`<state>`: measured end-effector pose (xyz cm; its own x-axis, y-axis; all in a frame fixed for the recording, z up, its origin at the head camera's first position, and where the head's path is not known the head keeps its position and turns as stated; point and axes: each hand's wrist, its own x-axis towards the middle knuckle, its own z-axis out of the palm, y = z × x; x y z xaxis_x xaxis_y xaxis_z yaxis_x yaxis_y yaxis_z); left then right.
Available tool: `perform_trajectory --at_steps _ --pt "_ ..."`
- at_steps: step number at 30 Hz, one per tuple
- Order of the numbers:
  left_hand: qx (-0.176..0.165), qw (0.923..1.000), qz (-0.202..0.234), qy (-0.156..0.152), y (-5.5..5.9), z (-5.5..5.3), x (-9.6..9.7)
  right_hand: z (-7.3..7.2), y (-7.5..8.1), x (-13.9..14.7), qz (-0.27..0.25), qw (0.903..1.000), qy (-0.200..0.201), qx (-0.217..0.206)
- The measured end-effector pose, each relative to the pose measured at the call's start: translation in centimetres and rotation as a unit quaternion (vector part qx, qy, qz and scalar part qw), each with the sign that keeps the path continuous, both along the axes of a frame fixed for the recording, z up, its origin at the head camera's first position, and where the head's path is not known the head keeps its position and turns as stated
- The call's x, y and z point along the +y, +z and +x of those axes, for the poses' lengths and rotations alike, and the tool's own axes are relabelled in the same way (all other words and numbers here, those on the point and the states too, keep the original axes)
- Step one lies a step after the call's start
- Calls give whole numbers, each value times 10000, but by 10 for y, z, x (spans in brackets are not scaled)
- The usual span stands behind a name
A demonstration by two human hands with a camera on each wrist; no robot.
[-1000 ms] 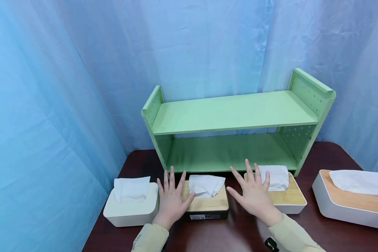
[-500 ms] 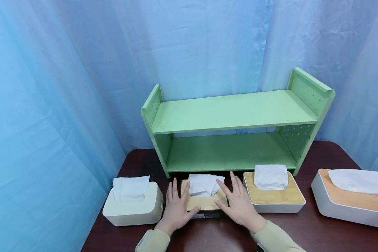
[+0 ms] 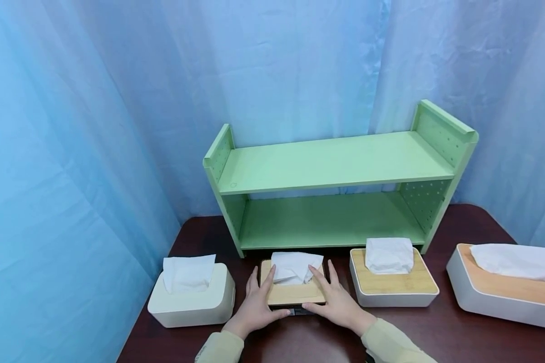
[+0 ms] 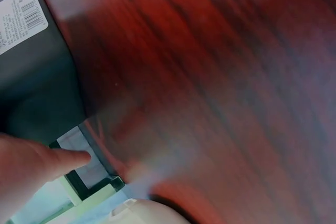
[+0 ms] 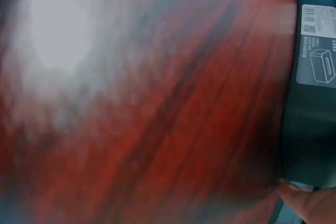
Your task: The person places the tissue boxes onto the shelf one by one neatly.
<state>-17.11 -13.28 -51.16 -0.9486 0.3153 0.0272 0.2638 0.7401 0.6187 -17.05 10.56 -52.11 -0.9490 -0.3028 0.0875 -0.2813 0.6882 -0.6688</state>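
A black tissue box (image 3: 295, 293) with a light wooden lid and a white tissue (image 3: 291, 264) stands on the table between my hands. My left hand (image 3: 255, 308) is at its left side, fingers spread and thumb across the front. Mirroring it, my right hand (image 3: 342, 305) is at the right side, one finger over the lid's edge and its thumb at the front. How firmly either hand touches the box cannot be told. In the left wrist view the box's dark wall (image 4: 37, 87) carries a barcode label; the right wrist view shows a finger at the wall's (image 5: 310, 135) lower end.
Behind stands a green two-tier shelf (image 3: 336, 161). A white tissue box (image 3: 191, 305) is at the left. Right of my hands are a white box with a bamboo lid (image 3: 392, 285) and a longer tissue box (image 3: 504, 307). Blue curtains (image 3: 300, 75) surround the dark red table (image 3: 309, 343).
Both hands have come down and closer to the black tissue box, the right one moving left from near the bamboo-lidded box. The boxes themselves have not visibly moved.
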Motion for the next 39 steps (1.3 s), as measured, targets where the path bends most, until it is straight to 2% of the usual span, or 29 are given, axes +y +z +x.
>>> perform_trajectory --at_steps 7,16,26,29,34,36,39 --pt "-21 10000 91 -30 -1 -1 2 -1 0 -1 -201 9994 46 -283" --pt "28 10000 -16 -43 0 0 2 -1 -1 -3 -115 9997 -121 -161" --pt "-132 9987 413 279 0 -3 6 -1 -3 -7 -435 9985 -335 -14" --pt "-4 9977 589 329 5 -2 6 0 -1 -9 -487 9980 -403 96" --pt "509 9946 814 391 20 -2 6 -1 14 -10 -804 9942 -446 565" --pt "757 9931 819 374 27 -5 6 -5 21 -10 -895 9919 -451 780" --pt "876 9915 879 385 33 -12 7 -12 30 -9 -958 9895 -432 995"
